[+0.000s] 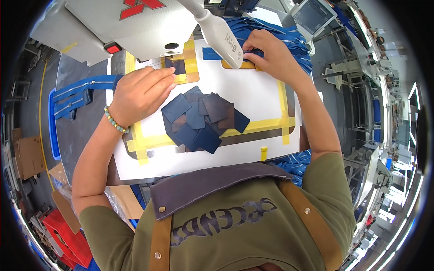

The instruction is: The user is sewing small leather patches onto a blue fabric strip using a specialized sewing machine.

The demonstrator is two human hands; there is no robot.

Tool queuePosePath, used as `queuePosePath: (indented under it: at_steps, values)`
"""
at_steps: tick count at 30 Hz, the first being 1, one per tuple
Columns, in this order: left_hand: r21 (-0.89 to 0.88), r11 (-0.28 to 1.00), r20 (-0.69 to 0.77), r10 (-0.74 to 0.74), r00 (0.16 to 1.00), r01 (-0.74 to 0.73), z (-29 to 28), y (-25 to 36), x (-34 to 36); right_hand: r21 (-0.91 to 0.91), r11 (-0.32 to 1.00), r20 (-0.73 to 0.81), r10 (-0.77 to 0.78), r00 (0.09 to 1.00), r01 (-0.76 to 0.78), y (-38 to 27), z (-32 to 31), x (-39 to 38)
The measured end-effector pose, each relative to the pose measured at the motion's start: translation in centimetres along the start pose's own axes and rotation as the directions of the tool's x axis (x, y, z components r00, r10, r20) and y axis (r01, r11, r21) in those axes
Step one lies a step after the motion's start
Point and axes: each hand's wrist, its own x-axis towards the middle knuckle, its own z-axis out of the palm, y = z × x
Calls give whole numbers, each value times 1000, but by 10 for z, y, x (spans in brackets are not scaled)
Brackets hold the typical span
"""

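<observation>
My left hand (144, 90) lies beside the machine head, its fingers stretched toward a dark square (176, 66) in a yellow-taped template (191, 56), fingertips touching there; its thumb is hidden. At upper right, my right hand (266, 54) has curled fingers on a short blue zipper strip (212, 53), partly hidden by a white machine arm (217, 34). Behind that hand lies a heap of blue zipper strips (294, 47). A loose pile of blue, grey and brown squares (203, 119) sits on the white board (135, 165) below both hands.
The machine head (90, 25) overhangs the back left. A blue tray (55, 144) and zipper strips (72, 90) are on the left, cardboard (29, 156) and red items (68, 237) beyond. A screen (307, 18) stands at back right, with frames along the aisle.
</observation>
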Motion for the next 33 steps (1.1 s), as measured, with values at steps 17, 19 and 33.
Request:
queuePosePath:
  at_steps: [17, 19, 33]
  values:
    - [65, 997, 5, 47, 999, -47, -6, -4, -1, 439, 893, -761, 428, 488, -98, 72, -156, 3]
    - [64, 997, 1, 46, 999, -46, -5, -6, -1, 288, 954, -554, 237, 798, -84, 66, -149, 11]
    - [6, 999, 53, 35, 998, -35, -1, -6, -4, 600, 787, 288, -49, 956, -141, -35, 48, 69]
